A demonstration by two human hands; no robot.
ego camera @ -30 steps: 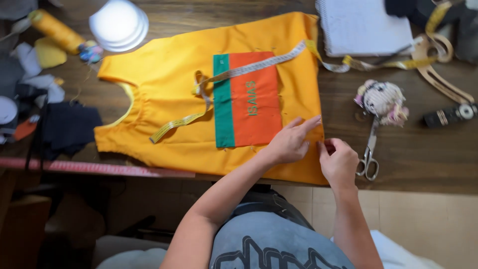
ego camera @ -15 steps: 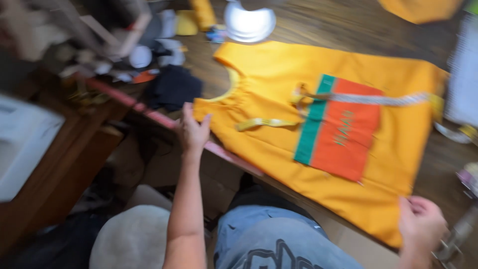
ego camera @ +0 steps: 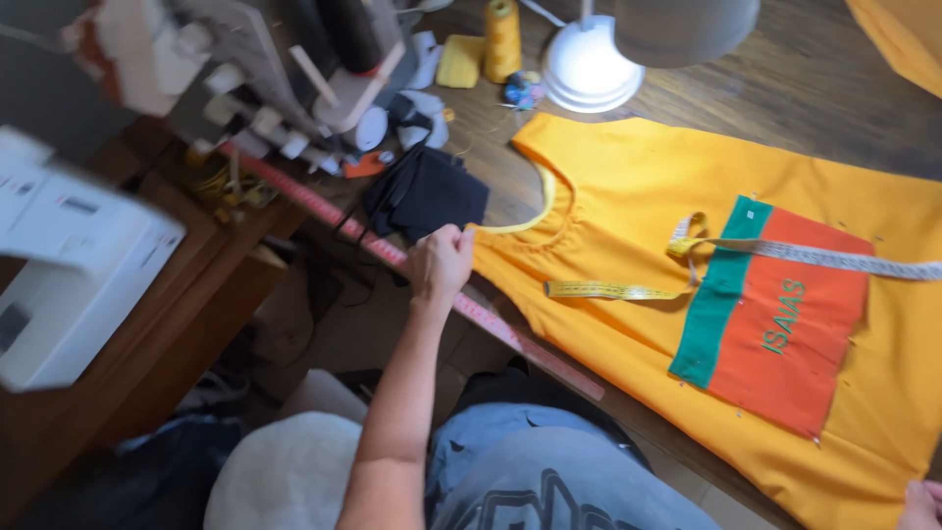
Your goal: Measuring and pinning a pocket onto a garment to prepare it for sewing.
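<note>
A yellow sleeveless garment lies flat on the wooden table, with an orange and green patch pinned to its front. A measuring tape runs across the patch and curls near the neckline. My left hand is closed in a fist at the tip of the garment's near shoulder strap, over a long red ruler on the table's edge. Only a sliver of my right hand shows at the bottom right corner, beside the garment's hem; its fingers are out of sight.
A black cloth lies just beyond my left hand. Behind it are a white lamp base, a yellow thread spool and fabric scraps. A sewing machine on a wooden stand fills the left. A pale stool cushion sits below.
The view has swung left. My left hand left the patch, reached to the garment's shoulder end with fingers spread, and is now closed there. My right hand has slid to the frame's corner.
</note>
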